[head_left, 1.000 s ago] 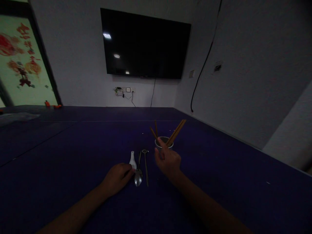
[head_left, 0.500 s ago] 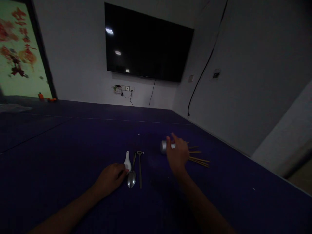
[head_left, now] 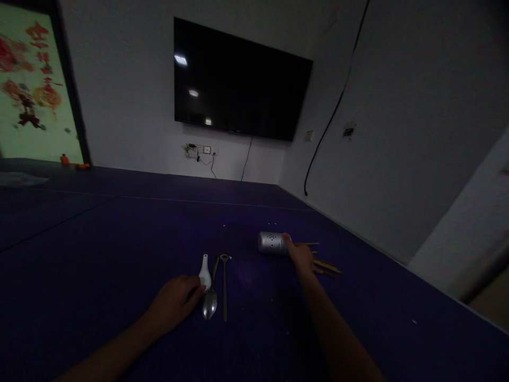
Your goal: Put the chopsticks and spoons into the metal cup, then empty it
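Note:
My left hand [head_left: 177, 301] rests on the table, its fingers closed on the bowl end of a white soup spoon [head_left: 205, 273]. Beside that spoon lies a metal spoon [head_left: 210, 305], bowl toward me, then a long slim metal utensil with a ring-shaped head [head_left: 225, 286]. On the right, a silver perforated utensil holder [head_left: 272, 242] lies on its side. My right hand [head_left: 301, 255] is closed around its right end, thumb on top; the other fingers are partly hidden. Several chopsticks [head_left: 328, 265] stick out to the right beyond that hand.
The dark purple tabletop [head_left: 139, 239] reaches back to the wall. A large television [head_left: 240, 79] hangs there, with sockets and cords below. A black cable [head_left: 330, 119] dangles down the right wall. Small orange objects [head_left: 66, 159] and a clear plastic sheet [head_left: 24, 179] sit far left.
My right hand has come down from above the utensil holder to its right end and taken hold there. My left hand stays at the white spoon. The view has tilted slightly.

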The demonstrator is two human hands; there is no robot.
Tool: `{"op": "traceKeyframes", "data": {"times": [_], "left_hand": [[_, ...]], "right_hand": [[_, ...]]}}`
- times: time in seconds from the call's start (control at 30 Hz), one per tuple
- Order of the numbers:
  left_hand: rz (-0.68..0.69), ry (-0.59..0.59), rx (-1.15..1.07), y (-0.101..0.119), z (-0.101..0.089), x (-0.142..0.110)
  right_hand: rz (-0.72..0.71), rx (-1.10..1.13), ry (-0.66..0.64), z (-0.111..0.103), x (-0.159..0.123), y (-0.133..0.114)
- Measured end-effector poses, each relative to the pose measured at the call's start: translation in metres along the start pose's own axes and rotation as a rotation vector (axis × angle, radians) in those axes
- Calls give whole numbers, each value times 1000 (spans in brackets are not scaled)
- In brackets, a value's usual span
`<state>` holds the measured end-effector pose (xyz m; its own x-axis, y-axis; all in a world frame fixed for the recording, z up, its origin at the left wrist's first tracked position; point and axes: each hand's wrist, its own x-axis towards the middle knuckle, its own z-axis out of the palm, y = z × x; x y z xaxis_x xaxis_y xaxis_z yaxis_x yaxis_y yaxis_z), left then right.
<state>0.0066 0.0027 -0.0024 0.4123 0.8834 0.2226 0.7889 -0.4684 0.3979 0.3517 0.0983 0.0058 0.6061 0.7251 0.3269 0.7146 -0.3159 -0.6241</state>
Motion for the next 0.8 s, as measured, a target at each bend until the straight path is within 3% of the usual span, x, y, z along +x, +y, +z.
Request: {"op": "traceKeyframes", "data": {"times": [0.1, 0.5, 0.6, 0.8], "left_hand": [[6, -3, -1, -1, 1, 0], [0, 23, 1, 2, 1, 1], [7, 113, -7, 0, 3, 0], [67, 418, -72, 12, -6, 15]], "right_hand": [[68, 72, -14, 4, 4, -2], [-79, 318, -2, 15, 8, 4], [-104, 373, 7, 17, 9, 5], [-135, 463, 13, 19, 11, 7]]}}
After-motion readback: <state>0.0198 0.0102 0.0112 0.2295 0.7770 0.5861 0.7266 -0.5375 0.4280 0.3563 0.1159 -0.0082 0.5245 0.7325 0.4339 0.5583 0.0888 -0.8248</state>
